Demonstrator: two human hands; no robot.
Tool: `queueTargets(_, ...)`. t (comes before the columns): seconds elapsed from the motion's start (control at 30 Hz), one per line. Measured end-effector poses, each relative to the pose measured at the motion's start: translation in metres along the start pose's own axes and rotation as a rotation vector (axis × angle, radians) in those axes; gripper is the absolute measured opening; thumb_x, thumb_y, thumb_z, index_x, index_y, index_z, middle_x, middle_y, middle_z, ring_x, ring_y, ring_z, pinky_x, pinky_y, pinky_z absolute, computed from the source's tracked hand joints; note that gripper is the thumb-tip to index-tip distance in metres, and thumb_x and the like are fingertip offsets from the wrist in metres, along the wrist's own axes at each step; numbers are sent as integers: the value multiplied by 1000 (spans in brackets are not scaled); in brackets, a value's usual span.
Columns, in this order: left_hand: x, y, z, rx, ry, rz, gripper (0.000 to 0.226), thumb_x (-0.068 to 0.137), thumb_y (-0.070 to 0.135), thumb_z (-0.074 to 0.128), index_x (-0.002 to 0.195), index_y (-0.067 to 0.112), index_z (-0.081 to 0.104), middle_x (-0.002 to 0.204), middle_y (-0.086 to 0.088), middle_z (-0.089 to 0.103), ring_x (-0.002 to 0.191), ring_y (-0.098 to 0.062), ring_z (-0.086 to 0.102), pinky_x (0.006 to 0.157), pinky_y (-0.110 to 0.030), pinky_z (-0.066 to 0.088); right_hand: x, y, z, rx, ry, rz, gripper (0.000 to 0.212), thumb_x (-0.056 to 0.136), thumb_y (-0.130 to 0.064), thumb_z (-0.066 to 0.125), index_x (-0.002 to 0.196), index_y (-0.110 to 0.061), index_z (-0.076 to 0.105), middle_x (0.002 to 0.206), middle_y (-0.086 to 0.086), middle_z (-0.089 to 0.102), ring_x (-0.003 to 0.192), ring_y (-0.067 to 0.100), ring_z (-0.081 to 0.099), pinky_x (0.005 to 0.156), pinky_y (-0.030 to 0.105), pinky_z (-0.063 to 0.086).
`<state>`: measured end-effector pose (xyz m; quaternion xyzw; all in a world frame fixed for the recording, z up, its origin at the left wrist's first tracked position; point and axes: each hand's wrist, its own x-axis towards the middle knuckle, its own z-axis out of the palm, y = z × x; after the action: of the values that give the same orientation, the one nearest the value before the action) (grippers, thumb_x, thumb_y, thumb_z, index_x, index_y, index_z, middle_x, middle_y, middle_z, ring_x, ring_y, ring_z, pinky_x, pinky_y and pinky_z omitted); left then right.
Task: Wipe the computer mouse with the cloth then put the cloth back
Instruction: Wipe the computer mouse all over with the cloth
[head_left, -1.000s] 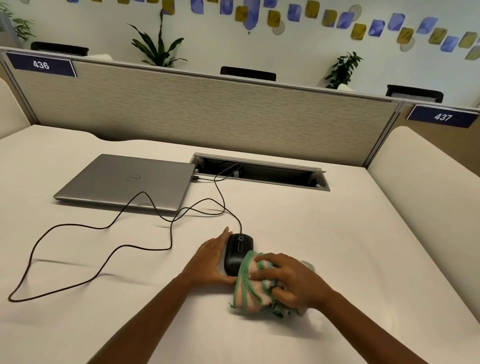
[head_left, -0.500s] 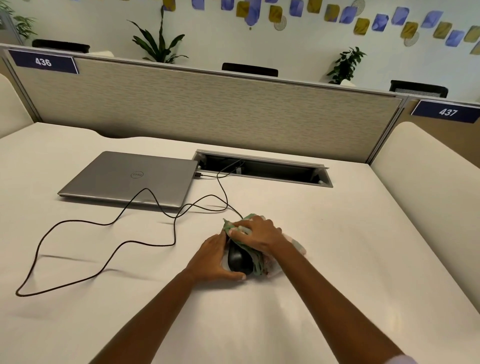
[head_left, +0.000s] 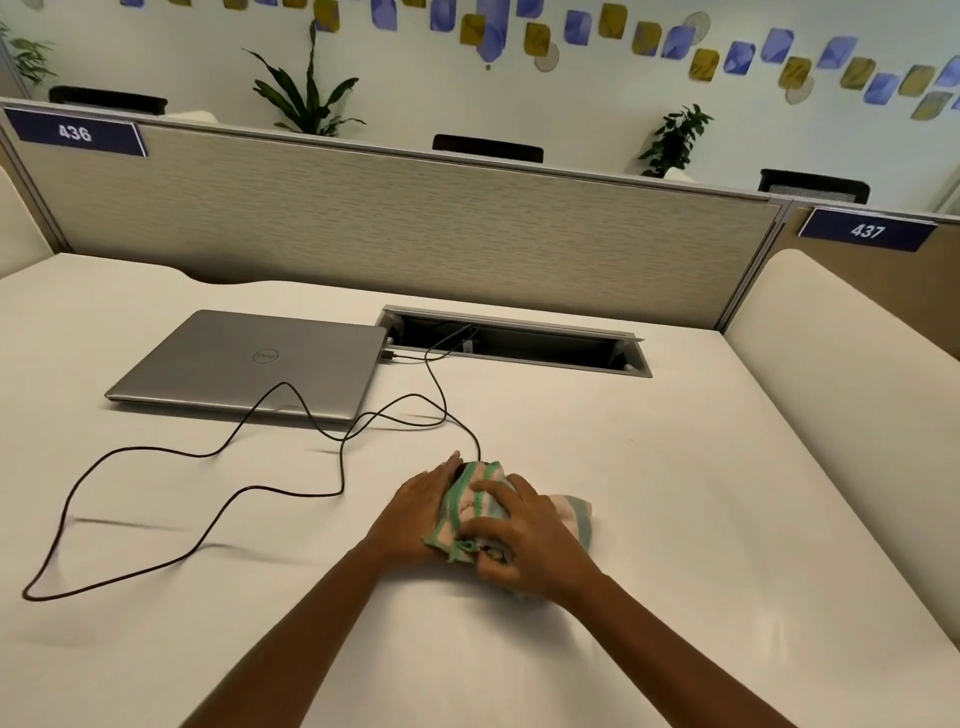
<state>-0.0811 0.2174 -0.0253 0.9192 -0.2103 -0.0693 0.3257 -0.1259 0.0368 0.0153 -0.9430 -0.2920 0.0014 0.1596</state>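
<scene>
A pink cloth with green stripes lies bunched over the black computer mouse, of which only a dark sliver shows at the far end. My right hand presses down on the cloth and grips it. My left hand rests flat against the mouse's left side, steadying it. A loose end of the cloth trails to the right on the white desk.
The mouse's black cable loops across the desk to the left. A closed silver laptop lies at the back left. An open cable hatch sits behind the mouse. A fabric partition bounds the desk.
My right hand has pulled the cloth back toward me over the mouse, covering nearly all of it. My left hand stays at the mouse's left side.
</scene>
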Motion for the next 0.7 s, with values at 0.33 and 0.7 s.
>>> queueTargets(0.33,1,6,-12,-46,-114,-39,149,24,95,47,147,19,14,156,0,19,143,-19,21,118,-37,18,-19,18,-28,366,217,261,25,74,-20,64,98,-16,70,114,3,56,108,19,52,88,12,36)
queueTargets(0.7,9,13,-26,-588,-57,-222,36,92,-4,45,128,0,48,119,-1,47,117,-15,42,88,-9,42,8,-3,-27,507,244,360,33,75,-33,63,102,-16,69,123,7,54,114,20,50,100,33,40)
